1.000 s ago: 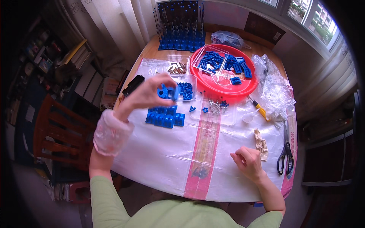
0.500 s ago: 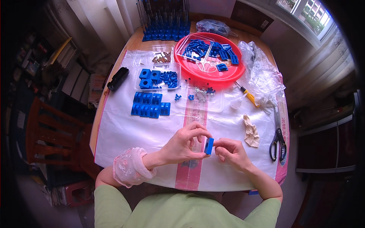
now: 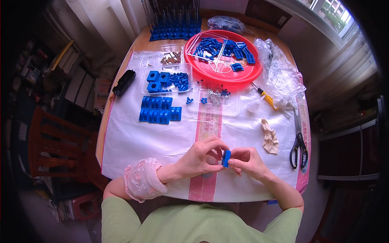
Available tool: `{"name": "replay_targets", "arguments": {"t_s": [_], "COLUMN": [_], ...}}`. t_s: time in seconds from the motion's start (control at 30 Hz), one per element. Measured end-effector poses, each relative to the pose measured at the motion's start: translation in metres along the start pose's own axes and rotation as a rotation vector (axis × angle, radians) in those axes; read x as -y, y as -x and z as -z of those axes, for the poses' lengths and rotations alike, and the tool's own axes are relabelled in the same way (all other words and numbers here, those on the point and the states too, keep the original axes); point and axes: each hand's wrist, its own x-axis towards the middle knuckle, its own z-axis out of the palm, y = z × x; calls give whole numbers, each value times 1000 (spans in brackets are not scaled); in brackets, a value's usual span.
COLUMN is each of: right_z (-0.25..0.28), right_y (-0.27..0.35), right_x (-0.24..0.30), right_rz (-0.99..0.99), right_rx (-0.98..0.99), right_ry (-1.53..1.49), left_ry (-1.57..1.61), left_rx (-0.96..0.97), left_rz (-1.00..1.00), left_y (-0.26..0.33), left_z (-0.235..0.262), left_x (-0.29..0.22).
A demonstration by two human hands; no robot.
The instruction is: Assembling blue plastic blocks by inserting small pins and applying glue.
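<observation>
Currently held: one blue block, a narrow side showing, over the desk on my side of the red tray, well apart from it.
Left hand: I clamp the block by its two ends, thumb at one and fingertips at the other.
Right hand: I bring thumb and finger up to the block's right side, so my hands meet there; I cannot tell whether this one grips too.
Red tray: it carries loose blue parts.
Clear box: just left of the red tray, holding square pieces with round holes and smaller blue bits.
Arched pieces: grouped in rows, left of the red tray and nearer me.
White rings: clustered just on my side of the red tray.
Yellow-handled screwdriver: near the red tray's right side.
Black-handled scissors: well apart from the red tray, rightward and nearer me.
</observation>
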Motion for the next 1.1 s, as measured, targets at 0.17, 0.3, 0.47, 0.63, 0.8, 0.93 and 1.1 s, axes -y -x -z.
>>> {"name": "replay_targets", "arguments": {"t_s": [0.17,0.3,0.47,0.63,0.8,0.93,1.1], "right_z": [1,0,1,2,0,-1,0], "right_y": [-1,-1,-2,-2,-2,-2,-2], "right_x": [-1,0,0,-1,-1,1,-2], "right_rz": [-14,-22,-22,-29,-13,-9,-10], "right_rx": [0,-5,1,7,-10,-13,-19], "right_ry": [-1,-6,-12,-21,-23,-3,-11], "left_ry": [-32,-75,-46,-14,-50,-66,-73], "left_rx": [-3,-7,-9,-3,-2,2,1], "left_rz": [-12,-50,-36,-12,-33,-40,-44], "left_y": [0,1,1,1,1,2,3], "left_z": [-1,-2,-3,-2,-2,-3,-3], "left_x": [-1,0,-1,-2,0,-1,0]}}
